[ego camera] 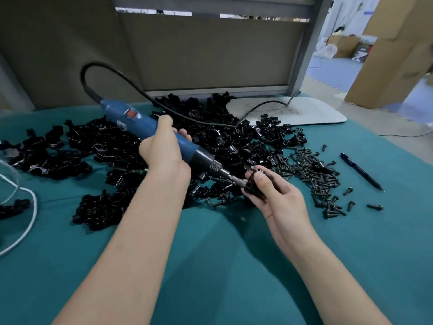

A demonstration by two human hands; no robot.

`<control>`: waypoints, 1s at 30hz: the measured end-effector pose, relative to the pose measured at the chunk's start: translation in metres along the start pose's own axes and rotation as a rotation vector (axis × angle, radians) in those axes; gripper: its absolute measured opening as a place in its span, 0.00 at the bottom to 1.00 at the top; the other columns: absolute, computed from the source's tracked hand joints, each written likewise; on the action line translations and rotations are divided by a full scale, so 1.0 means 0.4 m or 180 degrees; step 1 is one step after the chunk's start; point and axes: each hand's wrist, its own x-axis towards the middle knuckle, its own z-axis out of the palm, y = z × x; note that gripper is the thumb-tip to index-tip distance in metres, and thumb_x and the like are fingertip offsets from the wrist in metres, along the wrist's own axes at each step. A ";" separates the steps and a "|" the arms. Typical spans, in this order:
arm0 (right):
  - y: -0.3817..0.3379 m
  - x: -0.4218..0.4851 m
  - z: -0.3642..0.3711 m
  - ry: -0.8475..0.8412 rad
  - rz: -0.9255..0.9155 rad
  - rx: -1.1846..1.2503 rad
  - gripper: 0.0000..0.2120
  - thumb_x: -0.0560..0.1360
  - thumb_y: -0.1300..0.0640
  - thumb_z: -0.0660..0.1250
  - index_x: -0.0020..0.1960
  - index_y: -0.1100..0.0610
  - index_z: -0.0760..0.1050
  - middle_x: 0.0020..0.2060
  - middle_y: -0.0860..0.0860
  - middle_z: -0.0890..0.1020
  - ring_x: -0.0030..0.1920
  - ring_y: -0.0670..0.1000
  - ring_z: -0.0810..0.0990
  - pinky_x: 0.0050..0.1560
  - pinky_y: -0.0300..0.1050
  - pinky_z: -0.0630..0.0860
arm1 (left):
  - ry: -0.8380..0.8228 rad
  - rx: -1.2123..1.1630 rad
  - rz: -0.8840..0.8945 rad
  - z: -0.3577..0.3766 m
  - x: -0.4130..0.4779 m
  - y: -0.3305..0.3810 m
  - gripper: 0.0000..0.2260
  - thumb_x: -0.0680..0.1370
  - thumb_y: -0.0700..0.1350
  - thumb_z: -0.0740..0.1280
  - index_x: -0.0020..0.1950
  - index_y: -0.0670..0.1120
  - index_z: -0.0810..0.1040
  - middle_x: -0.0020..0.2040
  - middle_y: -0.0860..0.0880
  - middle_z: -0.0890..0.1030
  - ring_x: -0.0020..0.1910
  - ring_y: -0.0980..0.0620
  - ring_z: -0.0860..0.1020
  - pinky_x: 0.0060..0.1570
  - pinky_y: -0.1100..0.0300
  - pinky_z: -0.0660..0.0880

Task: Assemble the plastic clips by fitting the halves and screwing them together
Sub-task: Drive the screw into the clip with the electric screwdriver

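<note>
My left hand (pixel 164 151) grips a blue electric screwdriver (pixel 140 124) around its middle, slanted down to the right. Its metal bit touches a black plastic clip (pixel 253 184) that my right hand (pixel 274 195) pinches between thumb and fingers, just above the cloth. A large heap of black clip halves (pixel 117 146) spreads across the table behind and left of my hands. A pile of black screws (pixel 311 170) lies to the right of my right hand.
A teal cloth (pixel 234 254) covers the table. The screwdriver's black cable (pixel 192 116) loops back to a white board (pixel 304 111). A black pen (pixel 360 171) lies at the right, a white cord (pixel 28 207) at the left. A grey partition (pixel 210 55) stands behind.
</note>
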 end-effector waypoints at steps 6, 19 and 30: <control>-0.005 0.001 -0.009 0.0056 -0.0065 0.0347 0.13 0.71 0.56 0.74 0.55 0.58 0.85 0.54 0.59 0.87 0.55 0.57 0.87 0.54 0.45 0.83 | 0.0208 -0.0283 0.0117 -0.011 0.045 0.064 0.06 0.77 0.38 0.68 0.44 0.42 0.71 0.33 0.48 0.75 0.26 0.53 0.75 0.33 0.60 0.76; 0.017 -0.007 0.008 -0.0313 -0.0036 -0.0091 0.13 0.71 0.51 0.77 0.54 0.53 0.87 0.53 0.57 0.87 0.54 0.55 0.87 0.55 0.47 0.83 | 0.0189 -0.0326 -0.0266 -0.012 0.040 0.015 0.06 0.78 0.40 0.69 0.46 0.41 0.73 0.35 0.48 0.76 0.27 0.53 0.75 0.32 0.61 0.77; 0.025 -0.007 -0.008 -0.0382 -0.0225 -0.0898 0.18 0.69 0.42 0.75 0.57 0.45 0.85 0.50 0.54 0.88 0.56 0.53 0.86 0.62 0.52 0.81 | 0.0139 -0.0216 -0.0272 -0.013 0.037 -0.001 0.06 0.78 0.39 0.68 0.43 0.42 0.73 0.33 0.49 0.75 0.26 0.54 0.74 0.32 0.62 0.77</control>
